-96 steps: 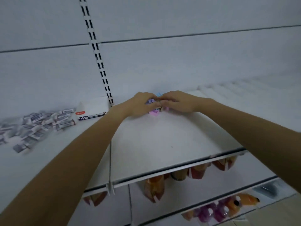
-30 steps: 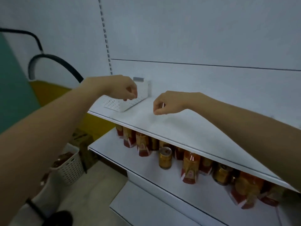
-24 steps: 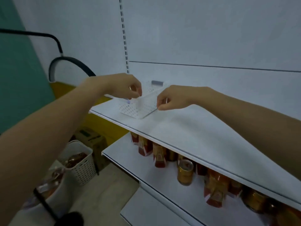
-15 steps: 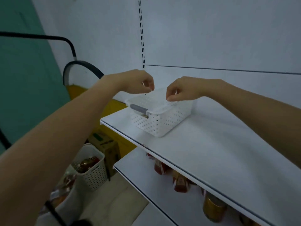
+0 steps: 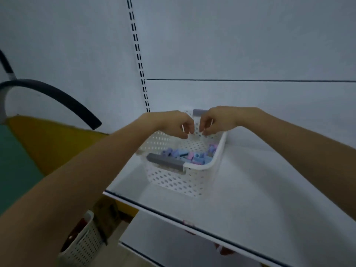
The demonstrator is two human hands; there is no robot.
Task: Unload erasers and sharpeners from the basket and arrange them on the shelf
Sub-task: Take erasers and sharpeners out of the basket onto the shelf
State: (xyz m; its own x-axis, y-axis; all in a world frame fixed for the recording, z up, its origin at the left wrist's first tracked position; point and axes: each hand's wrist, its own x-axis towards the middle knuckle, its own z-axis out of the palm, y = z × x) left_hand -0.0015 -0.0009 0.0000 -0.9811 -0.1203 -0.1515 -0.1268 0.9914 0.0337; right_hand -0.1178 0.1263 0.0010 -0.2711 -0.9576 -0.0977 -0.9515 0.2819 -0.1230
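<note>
White metal shelving fills the scene, with a pale back panel and a slotted upright strip (image 5: 139, 54) running down to the shelf. On the flat white shelf board (image 5: 250, 189), near its left end, stands a white perforated plastic basket (image 5: 179, 180) with grey handle bars, one on its near rim (image 5: 165, 161) and one on its far rim (image 5: 199, 112). Inside the basket, on its floor toward the near right part, lies a loose heap of small pastel blue, lilac and pink erasers and sharpeners (image 5: 192, 156); which piece is which cannot be told at this sharpness.

Both bare forearms reach in from the near side and meet above the far half of the basket. The left hand (image 5: 173, 124) hangs with its fingers curled downward, thumb and fingertips drawn close together in a pinching grip; whether anything small sits between them cannot be told. The right hand (image 5: 215, 120) mirrors it just beside, fingers curled and tips nearly together, and its grip likewise shows no object that can be made out. The two hands are near each other but apart, above the heap and not touching it.

Left of the shelving, a dark curved tube (image 5: 57, 99) arcs before a yellow and green surface. Below, at the near left, a second white perforated basket (image 5: 82, 247) sits on the floor, and a lower white shelf (image 5: 163, 237) shows under the board.
</note>
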